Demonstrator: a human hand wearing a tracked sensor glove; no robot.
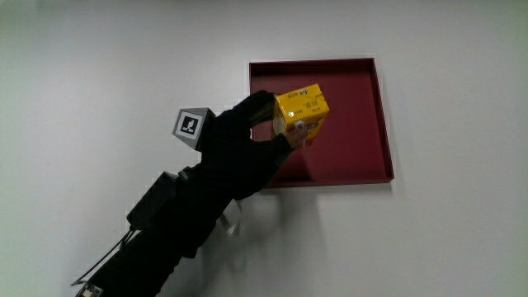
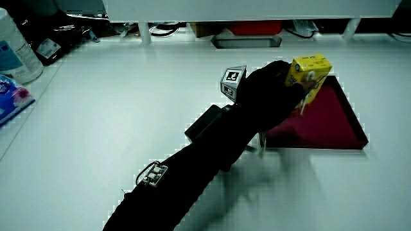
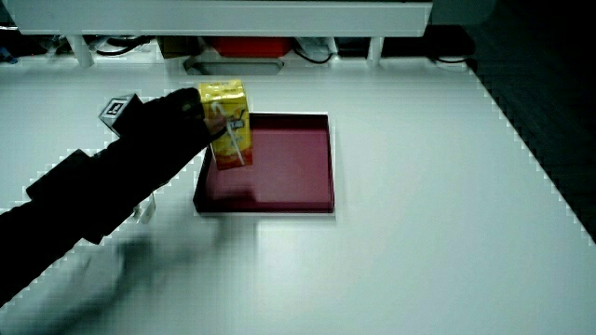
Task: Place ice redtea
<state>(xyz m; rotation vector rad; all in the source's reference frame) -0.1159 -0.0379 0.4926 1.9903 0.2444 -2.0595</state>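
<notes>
A yellow drink carton [image 1: 302, 115] with a straw on its side is gripped by the gloved hand [image 1: 262, 132], fingers wrapped around it. The carton stands upright over the dark red tray [image 1: 355, 99]; I cannot tell whether it touches the tray floor. In both side views the carton [image 2: 308, 76] [image 3: 227, 121] sits in the hand [image 2: 273, 90] [image 3: 172, 126] over the part of the tray [image 2: 337, 122] [image 3: 298, 163] nearest the forearm. The patterned cube [image 1: 191, 126] sits on the back of the hand.
A low partition [image 2: 257, 9] runs along the table's edge farthest from the person, with cables and a red object under it. A white bottle [image 2: 14, 48] and a blue packet [image 2: 13, 96] stand at the table's edge in a side view.
</notes>
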